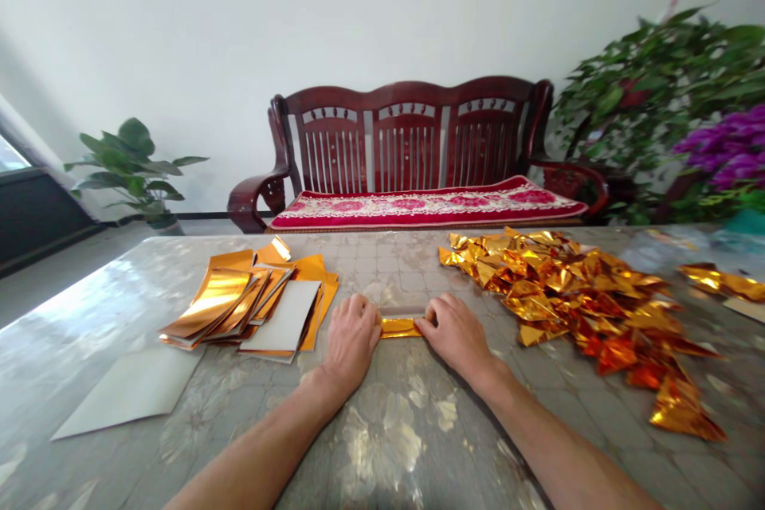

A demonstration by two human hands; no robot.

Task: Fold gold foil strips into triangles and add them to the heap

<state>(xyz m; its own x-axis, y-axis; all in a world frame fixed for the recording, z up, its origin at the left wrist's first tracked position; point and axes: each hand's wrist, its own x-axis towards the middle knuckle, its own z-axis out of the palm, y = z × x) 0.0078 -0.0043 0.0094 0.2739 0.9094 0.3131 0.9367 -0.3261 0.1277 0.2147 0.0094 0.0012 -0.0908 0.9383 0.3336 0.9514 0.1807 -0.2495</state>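
- The gold foil strip (399, 327) was hidden at both ends by the left grip (351, 339) and the right grip (455, 335).
- The left forearm (251, 446) and right forearm (567, 446) were cut off by the bottom edge.
- The purple flowers (729, 147) ran past the right edge.
- The window (12, 155) was cut off and washed out.
- The clear material (663, 251) on the far counter (394, 279) was too indistinct to tell.
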